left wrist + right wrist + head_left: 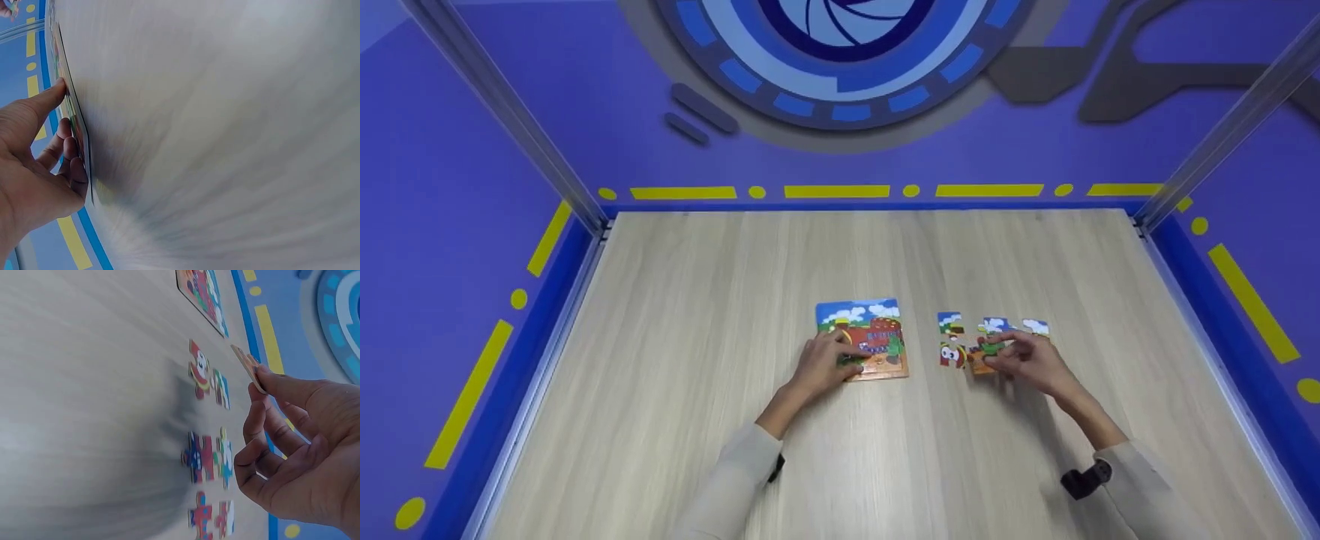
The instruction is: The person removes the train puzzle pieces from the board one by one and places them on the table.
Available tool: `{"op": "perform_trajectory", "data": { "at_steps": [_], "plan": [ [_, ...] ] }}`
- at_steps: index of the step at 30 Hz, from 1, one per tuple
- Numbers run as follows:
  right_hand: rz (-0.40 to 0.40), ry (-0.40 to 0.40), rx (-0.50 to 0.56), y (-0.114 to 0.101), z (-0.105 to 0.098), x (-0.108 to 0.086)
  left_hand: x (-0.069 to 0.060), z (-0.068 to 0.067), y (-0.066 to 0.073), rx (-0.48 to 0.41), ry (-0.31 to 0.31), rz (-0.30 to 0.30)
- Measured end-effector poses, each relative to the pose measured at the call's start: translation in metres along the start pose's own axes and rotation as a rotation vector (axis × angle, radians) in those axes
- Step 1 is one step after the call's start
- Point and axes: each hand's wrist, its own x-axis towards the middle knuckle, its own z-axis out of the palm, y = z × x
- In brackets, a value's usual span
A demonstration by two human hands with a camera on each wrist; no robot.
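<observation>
My left hand (823,362) rests on a picture puzzle board (887,367) with a blue sky and a red train-like shape. In the left wrist view its thumb and fingertips touch the face of the thin board, seen nearly edge-on. To the right, my right hand (1033,365) pinches a puzzle piece (247,367) between thumb and index finger, lifted above the table. Its other fingers are bent and hold nothing. Below it lie several loose pieces, among them a piece with a cartoon face (199,367) and a red and blue piece (201,457).
Both the board and the loose pieces lie on a wood-grain table (840,262). Blue walls with yellow markings (837,191) close off the back and sides, with metal posts (521,127) at the corners. A dark wrist strap (1086,480) sits at the right sleeve.
</observation>
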Motion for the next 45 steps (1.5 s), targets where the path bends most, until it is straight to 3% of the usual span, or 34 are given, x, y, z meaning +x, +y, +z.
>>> {"op": "perform_trajectory", "data": {
  "at_steps": [9,17,28,38,45],
  "plan": [
    [0.082,0.051,0.006,0.016,-0.019,-0.021,0.002,-0.003,0.001,-0.009,0.023,0.029],
    [0.124,0.092,-0.034,0.032,-0.033,-0.036,0.001,-0.002,0.002,-0.035,0.005,-0.001],
    [0.214,0.038,-0.05,0.044,-0.058,-0.057,0.0,0.0,0.001,-0.022,0.013,0.019],
    [0.316,-0.051,-0.043,0.059,-0.06,-0.067,0.0,0.001,0.001,-0.031,-0.007,-0.012],
    [0.338,-0.027,-0.055,0.066,-0.055,-0.07,-0.001,0.0,0.0,-0.037,0.011,0.007]
  ]
}}
